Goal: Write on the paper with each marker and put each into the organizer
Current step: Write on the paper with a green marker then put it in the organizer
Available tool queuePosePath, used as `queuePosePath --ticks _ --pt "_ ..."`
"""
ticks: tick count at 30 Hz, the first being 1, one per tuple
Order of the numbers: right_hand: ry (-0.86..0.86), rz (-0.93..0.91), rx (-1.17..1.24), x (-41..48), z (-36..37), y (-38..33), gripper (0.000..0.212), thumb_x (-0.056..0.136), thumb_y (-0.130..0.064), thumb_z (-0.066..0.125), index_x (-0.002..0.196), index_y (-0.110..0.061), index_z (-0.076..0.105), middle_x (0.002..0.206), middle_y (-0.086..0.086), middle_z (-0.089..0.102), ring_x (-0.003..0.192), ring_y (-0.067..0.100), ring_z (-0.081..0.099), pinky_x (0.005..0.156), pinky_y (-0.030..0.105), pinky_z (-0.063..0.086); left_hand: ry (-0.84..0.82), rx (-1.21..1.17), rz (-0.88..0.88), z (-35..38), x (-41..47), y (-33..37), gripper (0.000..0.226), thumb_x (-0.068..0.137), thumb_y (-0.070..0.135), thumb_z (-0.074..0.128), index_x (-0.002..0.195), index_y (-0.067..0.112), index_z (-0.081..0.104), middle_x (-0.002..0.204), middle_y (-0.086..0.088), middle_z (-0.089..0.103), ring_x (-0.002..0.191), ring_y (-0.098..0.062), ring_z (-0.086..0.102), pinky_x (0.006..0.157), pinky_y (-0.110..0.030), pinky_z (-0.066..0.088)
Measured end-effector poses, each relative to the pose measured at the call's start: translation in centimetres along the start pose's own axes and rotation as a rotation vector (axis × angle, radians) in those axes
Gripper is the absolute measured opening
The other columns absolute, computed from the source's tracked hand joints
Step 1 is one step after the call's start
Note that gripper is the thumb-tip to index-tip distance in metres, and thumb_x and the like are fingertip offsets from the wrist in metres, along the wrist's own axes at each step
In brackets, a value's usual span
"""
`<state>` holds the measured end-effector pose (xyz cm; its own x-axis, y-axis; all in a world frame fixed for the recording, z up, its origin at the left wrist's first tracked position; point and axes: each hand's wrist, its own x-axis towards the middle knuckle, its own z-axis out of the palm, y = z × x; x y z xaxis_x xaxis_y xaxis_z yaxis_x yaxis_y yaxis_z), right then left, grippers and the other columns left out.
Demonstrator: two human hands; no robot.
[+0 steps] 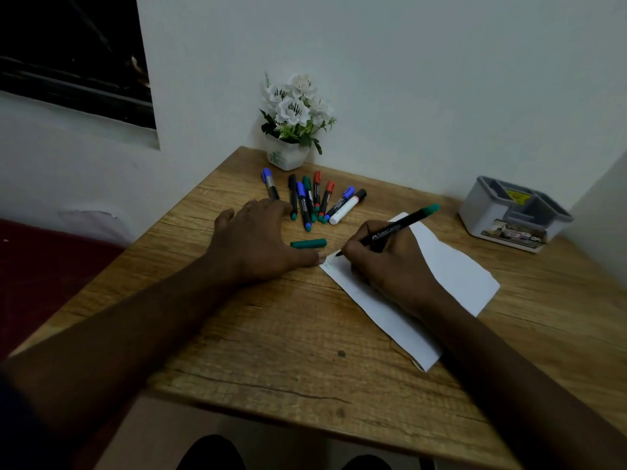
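Green marker (397, 228) — uncapped, pinched by right hand (390, 262), fingers curled, tip on paper (458, 266). Left hand (258, 245) flat, fingers straight, steadying paper's corner. Other markers (312, 198) clustered — organizer (515, 215) shows none; seemingly an early stage.

Green marker (390, 231) tilted, tip on white paper (453, 266), cap (308, 243) beside, grey organizer (475, 212) apart

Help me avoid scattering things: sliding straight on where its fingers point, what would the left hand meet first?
Probably the leftmost blue-capped marker, lying just beyond the fingertips of the left hand; depth is unclear.
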<state>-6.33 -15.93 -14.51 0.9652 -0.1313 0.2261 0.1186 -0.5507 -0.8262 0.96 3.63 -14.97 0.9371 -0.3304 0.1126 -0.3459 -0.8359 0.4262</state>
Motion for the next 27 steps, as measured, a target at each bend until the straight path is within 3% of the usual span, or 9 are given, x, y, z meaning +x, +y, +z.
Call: queuePosePath --ticks 3,6,9,13,16,19,22,25,27 --pt "-0.068 -0.031 -0.087 0.23 -0.23 -0.09 0.011 0.086 -0.012 0.073 0.075 -0.011 0.071 0.064 -0.002 0.066 0.061 0.008 0.061 0.057 0.032 0.048 0.005 -0.013 0.003 0.01 -0.01 -0.05 0.104 0.063 0.086 0.064 0.149 0.033 0.037 0.156 0.007 0.039 0.144 -0.016 0.033 0.119 -0.050 0.017" --pt "-0.077 -0.076 -0.138 0.27 -0.18 -0.07 0.009 0.086 -0.014 0.075 0.077 -0.011 0.073 0.075 0.003 0.070 0.076 0.019 0.065 0.069 0.044 0.054 0.013 -0.009 0.009 0.13 0.05 -0.15 0.105 0.062 0.088 0.063 0.149 0.034 0.037 0.155 0.007 0.040 0.144 -0.016 0.034 0.118 -0.050 0.018" --pt "-0.082 -0.072 -0.121 0.19 -0.20 0.03 0.008 0.087 -0.012 0.074 0.079 -0.011 0.074 0.077 0.003 0.072 0.075 0.018 0.065 0.068 0.041 0.054 0.005 0.001 0.008 0.12 0.10 -0.14 0.104 0.063 0.087 0.063 0.149 0.034 0.037 0.157 0.007 0.038 0.145 -0.016 0.032 0.119 -0.051 0.018" --pt "-0.087 -0.040 -0.083 0.27 -0.37 -0.04 0.011 0.087 -0.010 0.073 0.076 -0.011 0.072 0.066 -0.005 0.067 0.063 0.004 0.059 0.058 0.027 0.047 -0.007 0.007 0.002 0.01 0.08 0.00 0.105 0.063 0.087 0.063 0.150 0.034 0.036 0.157 0.006 0.037 0.146 -0.016 0.031 0.119 -0.051 0.018" --pt "-0.083 -0.048 -0.113 0.09 -0.17 -0.11 0.008 0.087 -0.011 0.072 0.080 -0.012 0.074 0.077 0.000 0.072 0.074 0.009 0.065 0.066 0.031 0.055 -0.009 0.010 -0.001 -0.03 0.01 0.01 0.105 0.063 0.087 0.063 0.149 0.034 0.037 0.157 0.006 0.037 0.145 -0.017 0.032 0.119 -0.051 0.018" --pt "0.006 -0.003 -0.050 0.06 -0.25 -0.03 0.009 0.089 -0.010 0.071 0.080 -0.011 0.072 0.071 0.002 0.070 0.063 0.009 0.063 0.056 0.028 0.050 -0.007 0.014 -0.002 -0.05 0.07 0.06 0.102 0.065 0.085 0.065 0.149 0.034 0.037 0.157 0.006 0.037 0.145 -0.017 0.031 0.120 -0.051 0.018" --pt "-0.043 -0.003 -0.060 0.06 -0.40 -0.06 0.010 0.089 -0.008 0.070 0.080 -0.009 0.072 0.071 0.005 0.070 0.061 0.009 0.062 0.055 0.029 0.049 -0.009 0.006 0.000 0.00 0.17 -0.07 0.103 0.064 0.085 0.064 0.149 0.034 0.037 0.157 0.006 0.037 0.145 -0.017 0.031 0.119 -0.051 0.018" --pt "-0.078 -0.051 -0.124 0.12 -0.41 -0.08 0.010 0.087 -0.010 0.072 0.079 -0.014 0.073 0.077 0.001 0.072 0.072 0.011 0.064 0.066 0.038 0.055 -0.015 0.013 0.005 0.11 0.22 -0.06 0.105 0.063 0.087 0.063 0.149 0.035 0.036 0.157 0.006 0.037 0.146 -0.017 0.031 0.119 -0.051 0.018" --pt "-0.095 -0.050 -0.116 0.33 -0.45 -0.11 0.010 0.088 -0.010 0.073 0.078 -0.014 0.073 0.074 0.000 0.070 0.069 0.008 0.063 0.063 0.035 0.054 -0.014 0.018 0.002 0.11 0.35 -0.09 0.105 0.062 0.087 0.063 0.149 0.035 0.036 0.157 0.006 0.037 0.146 -0.016 0.031 0.119 -0.052 0.018"
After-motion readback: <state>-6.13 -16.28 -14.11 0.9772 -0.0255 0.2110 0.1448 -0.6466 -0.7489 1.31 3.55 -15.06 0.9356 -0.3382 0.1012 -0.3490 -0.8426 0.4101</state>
